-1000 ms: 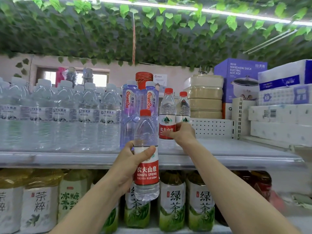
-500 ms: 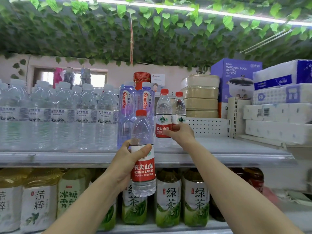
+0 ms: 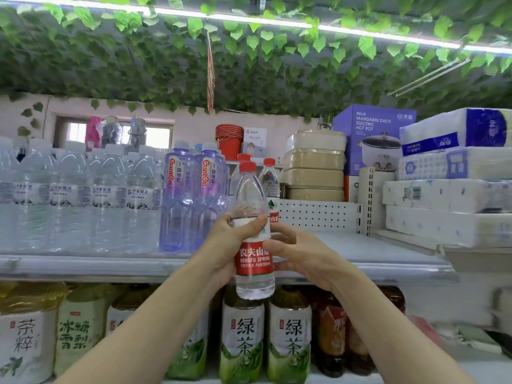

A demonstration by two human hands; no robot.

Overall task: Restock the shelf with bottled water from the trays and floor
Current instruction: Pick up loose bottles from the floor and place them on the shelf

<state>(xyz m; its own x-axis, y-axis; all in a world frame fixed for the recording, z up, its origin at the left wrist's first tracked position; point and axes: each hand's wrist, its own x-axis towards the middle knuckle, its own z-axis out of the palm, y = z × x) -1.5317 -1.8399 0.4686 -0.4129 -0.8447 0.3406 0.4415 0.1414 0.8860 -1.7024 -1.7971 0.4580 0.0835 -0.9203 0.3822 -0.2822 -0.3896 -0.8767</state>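
Water bottle (image 3: pixel 253 261), red-capped and full, hangs at frame centre before the shelf (image 3: pixel 374 256) edge, with the left hand (image 3: pixel 227 245) wrapped round its upper label. The right hand (image 3: pixel 299 253) lies just beside it, fingers loose, holding nothing; I cannot tell whether it touches. It should feel weighty, its thin wall smooth and yielding. The labelled waist looks the surest hold.

L hand (image 3: pixel 231 245) is gripping bottle (image 3: pixel 253 263) at mid-body, thumb wrapping across front, fingers behind. Bottle upright. R hand (image 3: pixel 300 253) is sitting just beside bottle's R side, fingers loosely curved toward it, not wrapping it. L forearm (image 3: pixel 155 322) and R forearm (image 3: pixel 382 322), both bare, are angling up and converging at centre.
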